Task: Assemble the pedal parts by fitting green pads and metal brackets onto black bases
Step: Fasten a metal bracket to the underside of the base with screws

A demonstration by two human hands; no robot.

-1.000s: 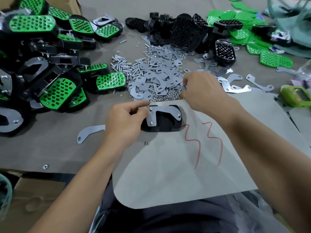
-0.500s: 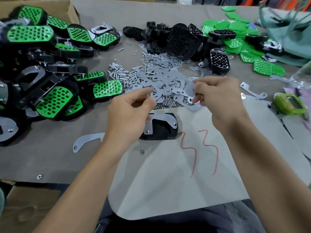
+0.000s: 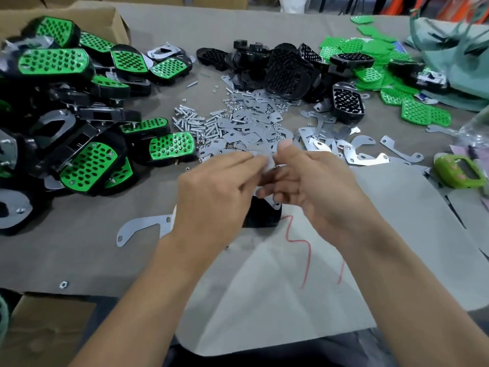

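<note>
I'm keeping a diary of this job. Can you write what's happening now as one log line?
step: bracket fitting | left hand: pinching small metal plate | right hand: on same plate | black base: on table under hands

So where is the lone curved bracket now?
Head view: the bracket lies flat on the table, just left of the left wrist, below the finished pedals.

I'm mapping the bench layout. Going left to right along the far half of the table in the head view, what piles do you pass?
Finished green-and-black pedals → loose screws → small metal plates → bare black bases → loose green pads.
</note>
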